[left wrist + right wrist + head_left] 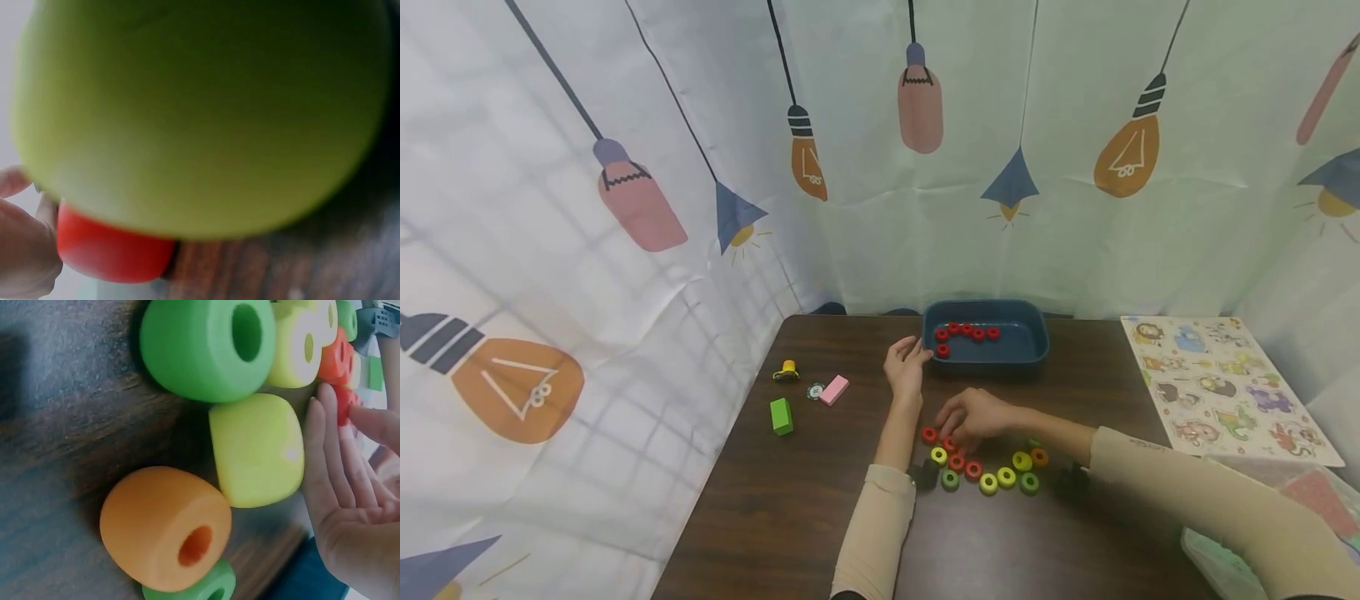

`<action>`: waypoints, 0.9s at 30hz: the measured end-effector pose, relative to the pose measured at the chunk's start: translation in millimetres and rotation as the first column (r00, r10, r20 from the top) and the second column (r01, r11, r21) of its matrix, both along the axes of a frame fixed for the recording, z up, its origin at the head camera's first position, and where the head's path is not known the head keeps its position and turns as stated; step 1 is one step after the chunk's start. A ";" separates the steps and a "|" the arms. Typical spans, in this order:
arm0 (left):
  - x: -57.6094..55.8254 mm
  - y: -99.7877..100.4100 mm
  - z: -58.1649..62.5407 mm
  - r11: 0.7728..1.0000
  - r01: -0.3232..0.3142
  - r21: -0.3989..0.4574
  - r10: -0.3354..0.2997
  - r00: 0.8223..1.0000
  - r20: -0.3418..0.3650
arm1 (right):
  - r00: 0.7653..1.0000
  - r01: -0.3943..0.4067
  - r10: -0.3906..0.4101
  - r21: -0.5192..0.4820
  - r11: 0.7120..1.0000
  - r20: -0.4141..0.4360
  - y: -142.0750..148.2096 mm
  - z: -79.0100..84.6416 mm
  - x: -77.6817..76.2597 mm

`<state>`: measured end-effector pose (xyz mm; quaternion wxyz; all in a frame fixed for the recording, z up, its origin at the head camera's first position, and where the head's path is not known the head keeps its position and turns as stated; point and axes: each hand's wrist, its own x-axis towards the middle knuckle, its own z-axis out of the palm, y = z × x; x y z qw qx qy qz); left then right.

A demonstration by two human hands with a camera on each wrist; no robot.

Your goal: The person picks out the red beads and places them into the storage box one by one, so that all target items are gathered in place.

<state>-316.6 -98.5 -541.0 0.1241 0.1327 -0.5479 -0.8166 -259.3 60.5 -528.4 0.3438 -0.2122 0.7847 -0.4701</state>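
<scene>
My left hand (906,367) is at the front left corner of a dark blue tray (988,363), fingers loosely bent and fingertips right at its rim. Inside the tray lie several red beads (993,333). Over a loose row of beads, my right hand (976,417) reaches down from the right. A red bead (344,403) sits between its thumb and fingertips in the right wrist view. Around it are other red beads (973,471), yellow ones (1006,477), green ones (1029,483) and an orange bead (165,528). A yellow-green bead (200,125) fills most of the left wrist view.
To the left on the brown table (745,508) lie a green block (781,417), a pink block (834,390), a round chip (816,391) and a small yellow item (786,371). An animal sticker sheet (1228,387) covers the back right. Patterned curtains (880,242) enclose the table.
</scene>
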 end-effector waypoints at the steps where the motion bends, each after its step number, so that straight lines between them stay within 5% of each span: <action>1: 0.0 -0.1 -0.5 1.000 0.000 -0.001 0.000 1.000 0.001 | 1.000 0.002 -0.002 0.001 1.000 0.003 0.5 1.7 -0.3; 10: 0.3 -0.5 -1.4 1.000 0.001 0.006 -0.001 1.000 -0.010 | 1.000 -0.016 0.017 -0.025 1.000 0.012 10.2 43.3 -21.3; 19: -0.7 -3.9 -1.9 1.000 -0.005 0.025 0.006 0.999 -0.046 | 0.996 -0.040 0.040 -0.005 0.999 0.075 15.8 94.0 -90.3; 23: -1.1 -3.7 -2.8 1.000 0.009 0.024 -0.008 0.999 -0.043 | 0.999 -0.017 0.015 0.060 0.998 0.033 17.6 95.8 -119.0; 27: -0.3 -1.9 -3.4 0.999 0.016 0.028 -0.015 0.999 -0.039 | 1.000 0.007 -0.009 0.124 0.992 0.015 20.9 79.5 -139.4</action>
